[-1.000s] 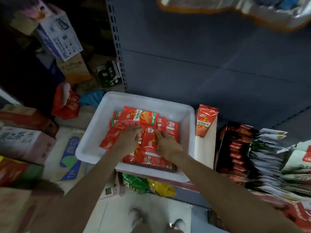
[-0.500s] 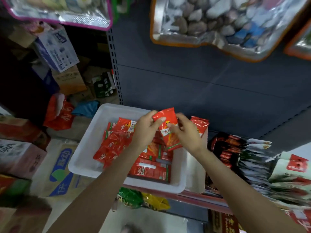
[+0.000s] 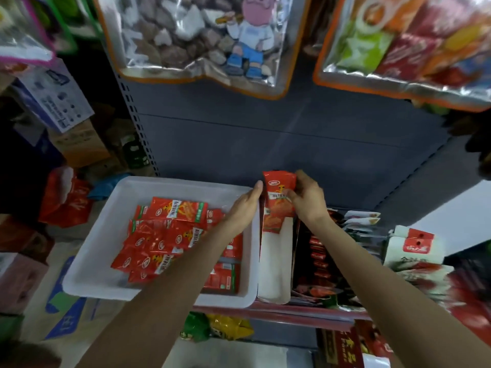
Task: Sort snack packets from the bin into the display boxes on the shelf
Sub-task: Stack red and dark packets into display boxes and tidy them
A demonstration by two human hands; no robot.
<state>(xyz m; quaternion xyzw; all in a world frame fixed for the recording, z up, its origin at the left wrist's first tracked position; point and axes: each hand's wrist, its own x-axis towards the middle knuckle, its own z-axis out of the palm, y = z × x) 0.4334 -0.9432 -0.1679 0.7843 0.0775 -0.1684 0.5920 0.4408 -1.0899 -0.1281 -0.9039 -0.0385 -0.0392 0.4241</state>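
Observation:
A white bin on the shelf holds several red snack packets. Right of it stands a narrow white display box. My right hand pinches a red snack packet upright at the far end of this box. My left hand rests with straight fingers against the packet's left edge, above the bin's right rim.
A dark display box with red packets sits right of the white one, then white and red bags. Large hanging snack bags fill the top. Cartons are stacked on the left. Green and yellow packets lie below the shelf.
Both hands lifted one red packet out of the bin and carried it right to the white display box. The camera tilted up.

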